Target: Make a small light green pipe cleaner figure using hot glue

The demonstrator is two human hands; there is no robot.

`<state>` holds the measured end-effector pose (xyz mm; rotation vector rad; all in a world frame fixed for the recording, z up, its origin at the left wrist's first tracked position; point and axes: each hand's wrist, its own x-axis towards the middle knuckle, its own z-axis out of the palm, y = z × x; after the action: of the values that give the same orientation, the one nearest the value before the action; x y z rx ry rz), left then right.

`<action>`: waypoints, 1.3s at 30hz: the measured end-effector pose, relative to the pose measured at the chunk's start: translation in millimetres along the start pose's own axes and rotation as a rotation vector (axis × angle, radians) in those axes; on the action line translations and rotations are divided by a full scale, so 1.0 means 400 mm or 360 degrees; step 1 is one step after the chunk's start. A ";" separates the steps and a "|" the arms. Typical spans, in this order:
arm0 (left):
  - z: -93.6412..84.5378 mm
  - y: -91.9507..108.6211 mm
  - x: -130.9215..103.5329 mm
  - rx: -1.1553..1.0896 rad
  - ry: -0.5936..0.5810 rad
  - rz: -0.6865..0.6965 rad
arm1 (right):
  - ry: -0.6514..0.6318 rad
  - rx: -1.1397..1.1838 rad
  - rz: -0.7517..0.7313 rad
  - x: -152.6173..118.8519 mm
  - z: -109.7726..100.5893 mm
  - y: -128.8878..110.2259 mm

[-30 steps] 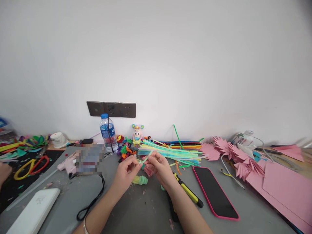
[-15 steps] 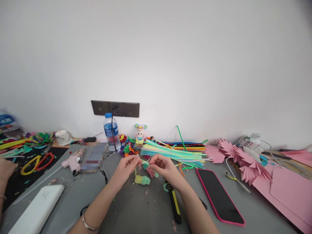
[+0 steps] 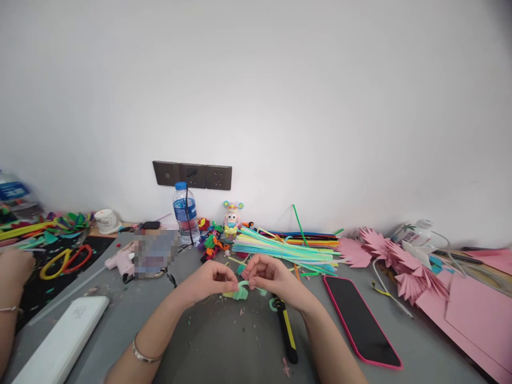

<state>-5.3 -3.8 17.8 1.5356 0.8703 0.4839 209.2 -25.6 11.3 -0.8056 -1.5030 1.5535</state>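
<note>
My left hand (image 3: 218,280) and my right hand (image 3: 264,273) are close together above the middle of the grey table. Both pinch a short pale green pipe cleaner (image 3: 243,284), which arches between the fingertips. Behind and under it lie a coiled yellow and green piece (image 3: 240,293) and small pink and teal bits, partly hidden by my fingers. A bundle of pastel pipe cleaners (image 3: 284,248) lies just beyond my right hand. Near my right wrist is a black and yellow tool (image 3: 287,330).
A phone (image 3: 362,320) and folded pink paper (image 3: 424,282) lie at the right. Behind stand a water bottle (image 3: 186,216) and a small figure (image 3: 231,220). Leftward are a glue gun (image 3: 121,260), a white box (image 3: 66,341) and another person's hand (image 3: 16,269).
My left hand has shifted down, and the pipe cleaner between my fingers now shows as an arch. The other person's hand has come further into view at the left.
</note>
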 end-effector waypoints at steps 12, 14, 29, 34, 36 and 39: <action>0.008 -0.011 0.005 -0.0054 0.0175 0.0171 | -0.0009 -0.0015 0.0123 0.013 0.006 0.025; 0.020 -0.011 0.010 -0.0126 0.0230 0.0240 | -0.0041 0.0014 0.0189 0.018 0.014 0.031; 0.031 -0.007 0.020 -0.0239 0.0402 0.0164 | -0.0103 0.0104 0.0158 0.022 0.020 0.033; 0.021 -0.011 0.012 -0.0076 0.0156 0.0063 | -0.0061 0.0039 0.0169 0.019 0.004 0.034; 0.025 -0.012 0.010 -0.0045 0.0082 0.0057 | -0.0078 0.0011 0.0198 0.018 0.001 0.034; 0.029 -0.009 0.009 -0.0022 0.0036 0.0055 | -0.0104 -0.0041 0.0217 0.015 -0.001 0.032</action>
<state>4.7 -9.0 11.6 1.5374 0.8570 0.5321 205.4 -19.6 -0.9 -0.8961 -1.5452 1.6777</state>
